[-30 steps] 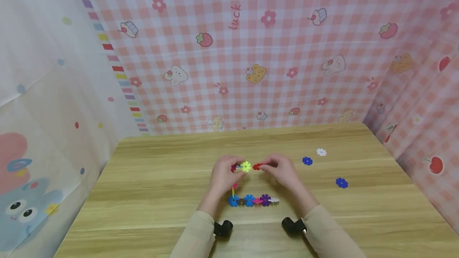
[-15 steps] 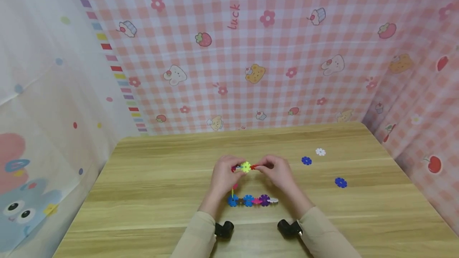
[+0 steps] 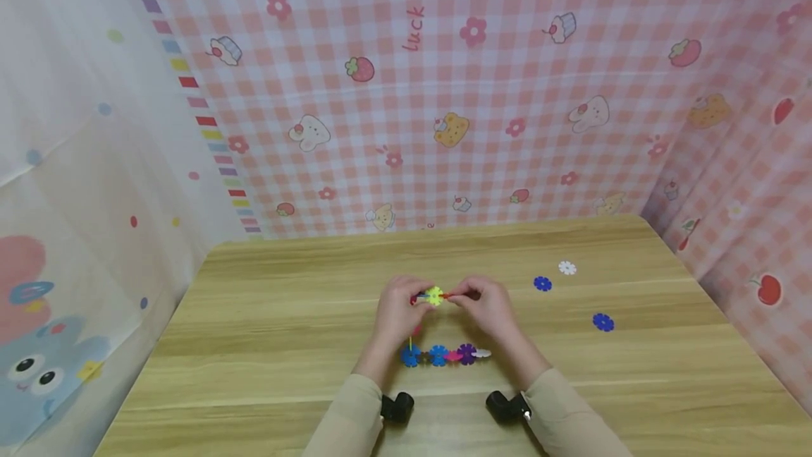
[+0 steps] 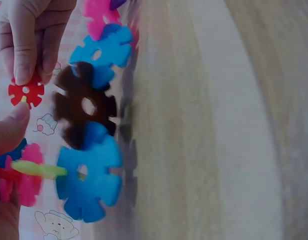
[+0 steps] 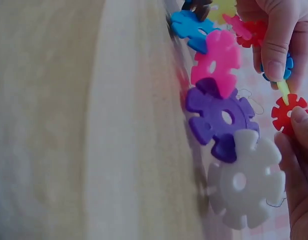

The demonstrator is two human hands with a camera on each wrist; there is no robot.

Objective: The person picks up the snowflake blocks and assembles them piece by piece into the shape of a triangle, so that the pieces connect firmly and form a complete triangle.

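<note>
Above the flat row of plastic snowflake discs on the wooden table, the left hand is gripping the yellow-green disc cluster while the right hand is pinching a small red slotted disc, which should meet slot-to-slot, squarely.

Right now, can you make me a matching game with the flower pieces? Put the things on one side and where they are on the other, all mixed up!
Things:
1. red flower piece
2. white flower piece
3. purple flower piece
4. yellow-green flower piece

Places:
A. lying alone on the table, far right
B. in the row of joined pieces, next to the white end piece
C. pinched by the right hand
D. up between both hands, beside the left hand

Pairs: 1-C, 2-A, 3-B, 4-D
</note>
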